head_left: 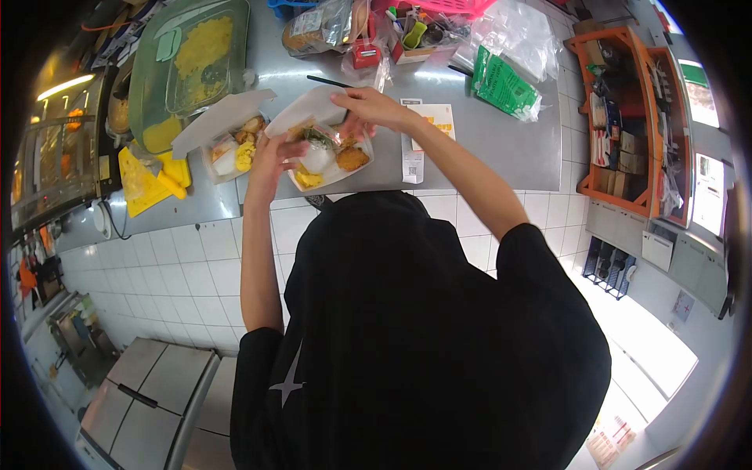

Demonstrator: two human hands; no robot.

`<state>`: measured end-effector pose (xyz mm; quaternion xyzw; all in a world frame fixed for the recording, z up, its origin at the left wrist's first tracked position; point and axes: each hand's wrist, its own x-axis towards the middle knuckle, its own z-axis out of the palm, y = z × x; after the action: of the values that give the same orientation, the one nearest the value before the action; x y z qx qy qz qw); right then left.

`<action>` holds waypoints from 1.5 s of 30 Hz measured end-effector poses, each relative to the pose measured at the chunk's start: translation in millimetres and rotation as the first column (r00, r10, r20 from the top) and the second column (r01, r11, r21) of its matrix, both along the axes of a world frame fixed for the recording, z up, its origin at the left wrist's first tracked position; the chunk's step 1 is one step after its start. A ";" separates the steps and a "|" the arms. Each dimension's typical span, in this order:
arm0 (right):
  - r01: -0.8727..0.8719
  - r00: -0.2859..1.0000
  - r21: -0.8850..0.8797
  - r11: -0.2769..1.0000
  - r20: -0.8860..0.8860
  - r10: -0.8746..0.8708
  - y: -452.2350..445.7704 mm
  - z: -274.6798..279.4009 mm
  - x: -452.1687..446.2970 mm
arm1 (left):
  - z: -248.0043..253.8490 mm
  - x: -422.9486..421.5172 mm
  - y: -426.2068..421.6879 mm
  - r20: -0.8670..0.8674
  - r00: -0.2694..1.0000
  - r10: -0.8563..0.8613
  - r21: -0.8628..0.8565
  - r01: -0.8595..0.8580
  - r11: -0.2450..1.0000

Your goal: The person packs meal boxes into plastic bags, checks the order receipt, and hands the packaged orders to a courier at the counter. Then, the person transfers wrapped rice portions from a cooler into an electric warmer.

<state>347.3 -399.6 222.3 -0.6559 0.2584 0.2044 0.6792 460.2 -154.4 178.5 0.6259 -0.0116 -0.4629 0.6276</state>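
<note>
An open paper meal box (363,166) sits near the counter's front edge, with white rice (317,160), a brown fried piece (352,159), yellow food and dark green bits inside. My left hand (276,160) is at its left side, fingers stretched over the food and slightly blurred. At the back right of the box, my right hand (370,108) has its fingertips on the raised white lid (301,110). A second open meal box (223,168), holding rice, yellow food and brown pieces, stands just left of my left hand.
Left are a green-tinted tub (145,86) with yellow food and a yellow board (141,184). A receipt (413,160) and printed card (433,125) lie right of the box. Behind are a green packet (504,84), plastic bags (517,35) and a utensil box (415,55).
</note>
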 end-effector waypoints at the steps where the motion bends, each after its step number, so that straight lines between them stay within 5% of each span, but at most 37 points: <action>1: 0.103 0.994 0.176 0.979 0.007 -0.106 5.9 -7.8 -2.7 | -0.4 -1.7 -1.7 -0.141 0.988 0.063 -0.100 -0.078 0.992; 3: 0.314 0.926 0.557 0.769 -0.001 -0.377 23.9 -27.6 -2.5 | -4.6 -1.9 -5.4 -0.417 0.898 0.137 -0.263 -0.263 0.928; 4: 0.381 0.865 0.713 0.589 -0.049 -0.499 30.5 -37.7 -2.2 | -8.3 -1.4 -6.7 -0.422 0.891 0.167 -0.256 -0.294 0.921; 6: 0.325 0.858 0.669 0.669 0.088 -0.506 35.3 -54.7 -2.2 | -24.6 -0.1 -5.2 -0.432 0.872 0.228 -0.240 -0.356 0.903; 7: 0.296 0.851 0.643 0.706 0.158 -0.500 35.5 -61.3 -0.4 | -31.9 2.6 -3.4 -0.258 0.937 0.235 -0.128 -0.274 0.953; 9: 0.329 0.934 0.244 0.912 0.057 -0.352 26.1 -54.4 3.7 | -19.4 -0.8 -2.7 0.214 0.957 0.194 0.057 -0.210 0.976; 10: 0.292 0.956 0.022 0.956 -0.011 -0.292 18.0 -50.0 4.9 | 0.1 -9.1 -7.1 0.486 0.860 0.155 0.144 -0.254 0.956; 11: 0.216 0.970 -0.204 0.955 0.156 -0.186 10.4 -52.8 0.9 | -3.5 -6.5 5.7 0.591 0.804 0.061 0.180 -0.206 0.962; 13: 0.156 0.917 -0.631 0.760 0.379 0.126 -7.8 -63.7 -15.0 | -23.1 -0.4 33.3 0.750 0.648 -0.130 0.268 -0.119 0.956; 16: -0.090 0.810 -0.641 0.762 0.399 0.431 -29.1 -46.2 -38.4 | -17.8 -22.2 56.7 0.809 0.547 -0.214 0.228 0.044 0.973; 17: -0.092 0.853 -0.591 0.801 0.368 0.370 -25.1 -46.7 -43.9 | -26.3 -28.5 61.4 0.837 0.496 -0.230 0.222 0.076 0.972; 20: -0.004 0.912 -0.532 0.847 0.346 0.222 2.6 -96.3 -64.5 | -46.1 -60.6 59.9 0.733 0.661 -0.163 0.231 -0.016 0.973; 23: 0.180 0.959 -0.523 0.833 0.283 -0.029 45.2 -80.5 -61.4 | -56.1 -76.3 34.5 0.568 0.819 0.084 0.197 -0.234 0.952; 28: 0.407 0.884 -0.576 0.709 0.445 -0.146 58.3 -108.3 -61.0 | -85.3 -72.8 23.1 0.409 0.852 0.326 -0.010 -0.353 0.936; 32: 0.389 0.911 -0.496 0.776 0.330 -0.246 55.5 -87.6 -63.2 | -75.2 -65.7 29.2 0.281 0.893 0.351 0.029 -0.373 0.927; 37: 0.383 0.924 -0.448 0.808 0.190 -0.333 47.8 -48.8 -59.4 | -40.2 -63.1 26.2 0.391 0.895 0.215 0.225 -0.319 0.921; 42: 0.253 0.967 -0.562 0.788 0.174 -0.187 64.4 -80.8 -60.0 | -38.4 -69.7 38.9 0.319 0.940 0.119 0.230 -0.198 0.953; 43: 0.218 0.969 -0.696 0.684 0.240 -0.065 78.3 -100.8 -62.1 | -58.2 -71.3 57.3 0.327 0.943 0.063 0.170 -0.124 0.978; 44: -0.096 0.985 -0.659 0.746 0.044 0.165 80.8 -113.0 -62.4 | -84.4 -71.6 71.3 0.396 0.915 0.072 0.045 -0.098 0.994; 45: 0.237 0.956 -0.672 0.702 0.290 -0.045 93.0 -71.3 -69.8 | -87.6 -77.4 70.0 0.403 0.908 0.115 -0.026 -0.114 0.993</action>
<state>277.5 -306.7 151.1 -0.8622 0.2781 -0.0465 0.4208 382.8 -84.4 90.9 0.7069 -0.1045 -0.2864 0.6383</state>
